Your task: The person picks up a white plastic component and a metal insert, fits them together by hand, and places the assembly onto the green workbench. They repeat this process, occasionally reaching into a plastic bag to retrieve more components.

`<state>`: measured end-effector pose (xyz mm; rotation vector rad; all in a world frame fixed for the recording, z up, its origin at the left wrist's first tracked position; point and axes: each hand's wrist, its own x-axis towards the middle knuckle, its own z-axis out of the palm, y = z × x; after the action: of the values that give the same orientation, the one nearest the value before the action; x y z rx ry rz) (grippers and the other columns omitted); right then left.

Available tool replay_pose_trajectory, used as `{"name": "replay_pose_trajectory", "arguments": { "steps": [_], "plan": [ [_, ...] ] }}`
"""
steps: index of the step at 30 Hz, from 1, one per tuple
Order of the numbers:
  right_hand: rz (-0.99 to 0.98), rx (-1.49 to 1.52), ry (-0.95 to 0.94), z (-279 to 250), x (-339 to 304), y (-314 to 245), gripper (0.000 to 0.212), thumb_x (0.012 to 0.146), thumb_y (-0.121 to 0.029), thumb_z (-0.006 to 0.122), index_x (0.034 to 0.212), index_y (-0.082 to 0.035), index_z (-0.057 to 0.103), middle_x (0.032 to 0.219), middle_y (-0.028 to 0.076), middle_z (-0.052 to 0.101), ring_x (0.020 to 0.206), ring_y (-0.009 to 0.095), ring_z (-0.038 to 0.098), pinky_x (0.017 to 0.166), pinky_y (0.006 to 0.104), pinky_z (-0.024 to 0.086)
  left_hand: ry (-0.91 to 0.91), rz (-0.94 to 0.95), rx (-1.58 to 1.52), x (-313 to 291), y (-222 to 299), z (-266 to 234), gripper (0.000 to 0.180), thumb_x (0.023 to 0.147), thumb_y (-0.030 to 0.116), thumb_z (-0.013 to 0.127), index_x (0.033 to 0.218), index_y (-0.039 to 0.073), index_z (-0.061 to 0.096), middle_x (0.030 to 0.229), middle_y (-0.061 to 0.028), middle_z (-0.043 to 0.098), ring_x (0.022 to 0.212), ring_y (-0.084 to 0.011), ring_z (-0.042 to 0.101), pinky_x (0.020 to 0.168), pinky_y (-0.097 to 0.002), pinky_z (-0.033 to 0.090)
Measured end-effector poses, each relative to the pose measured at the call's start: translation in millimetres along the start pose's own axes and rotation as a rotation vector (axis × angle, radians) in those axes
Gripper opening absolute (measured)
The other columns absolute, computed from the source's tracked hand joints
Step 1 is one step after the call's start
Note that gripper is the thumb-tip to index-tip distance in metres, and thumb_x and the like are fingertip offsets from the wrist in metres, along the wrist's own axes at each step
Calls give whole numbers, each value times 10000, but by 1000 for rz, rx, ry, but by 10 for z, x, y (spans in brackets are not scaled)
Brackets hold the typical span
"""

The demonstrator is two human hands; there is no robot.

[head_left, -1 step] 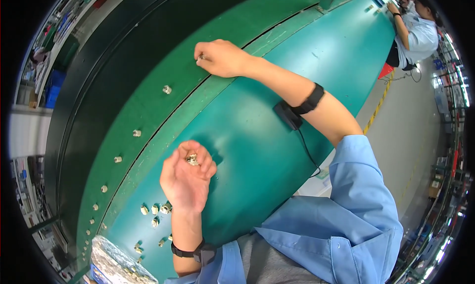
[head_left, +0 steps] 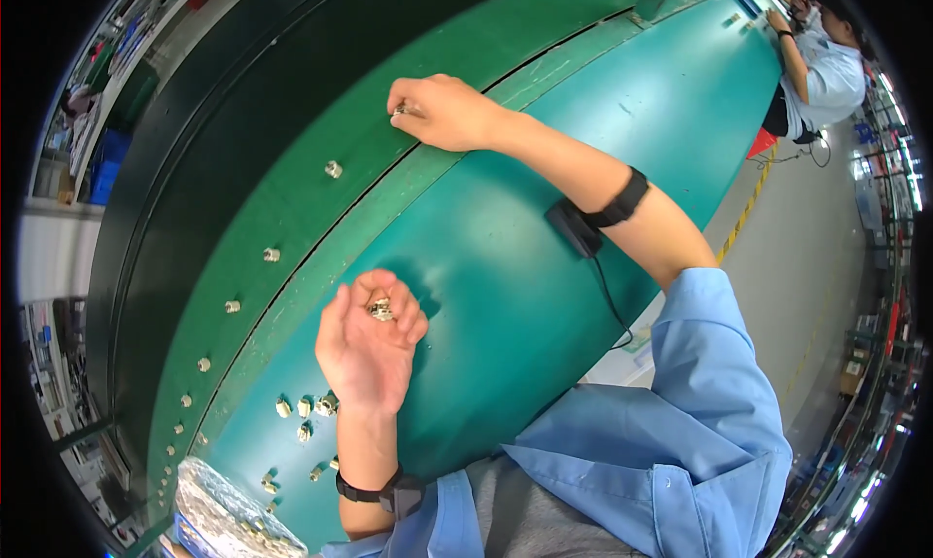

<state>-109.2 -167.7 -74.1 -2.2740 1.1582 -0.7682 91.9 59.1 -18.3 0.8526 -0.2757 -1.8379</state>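
Likely placing: right hand (head_left: 442, 113) pinches metal fitting (head_left: 401, 111) over green strip (head_left: 292, 213), left hand (head_left: 372, 359) half-curled round more fittings (head_left: 381, 309); next move calls for loosening pinch.

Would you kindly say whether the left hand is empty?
No, the left hand holds at least one metal part in curled fingers.

metal fittings (head_left: 305, 431) lie on the teal bench (head_left: 486, 286) and along the green strip (head_left: 303, 208).

Bright light leaves glare on the bench (head_left: 505, 305) right of the left fingers (head_left: 375, 283), which cast a soft shadow beside them, while fisheye distortion bends edges toward the dark rim.
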Motion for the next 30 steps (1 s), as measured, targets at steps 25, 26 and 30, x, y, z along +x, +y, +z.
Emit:
{"name": "replay_pose_trajectory", "arguments": {
  "steps": [25,26,30],
  "plan": [
    [100,1122,-165,-46,-1364,-1720,127,1039,-90,579,1144,-19,590,918,59,680,799,138,642,671,287,487,-163,255,389,-412,42,-482,244,998,205,575,971,-31,630,860,-59,578,748,-123,470,683,-284,389],
    [140,1147,-181,-33,-1385,-1736,129,1050,-105,573,1151,-26,586,893,41,648,762,121,603,649,274,467,-124,271,429,-434,44,-480,245,996,202,577,974,-35,633,889,-73,608,768,-124,495,694,-278,403],
    [183,1180,-167,146,-1411,-1730,132,1073,-145,565,1157,-43,576,813,-9,550,656,78,485,584,247,404,-138,356,537,-521,65,-500,233,1003,189,567,977,-32,636,949,-83,643,827,-126,540,723,-260,428]
  ]
}}
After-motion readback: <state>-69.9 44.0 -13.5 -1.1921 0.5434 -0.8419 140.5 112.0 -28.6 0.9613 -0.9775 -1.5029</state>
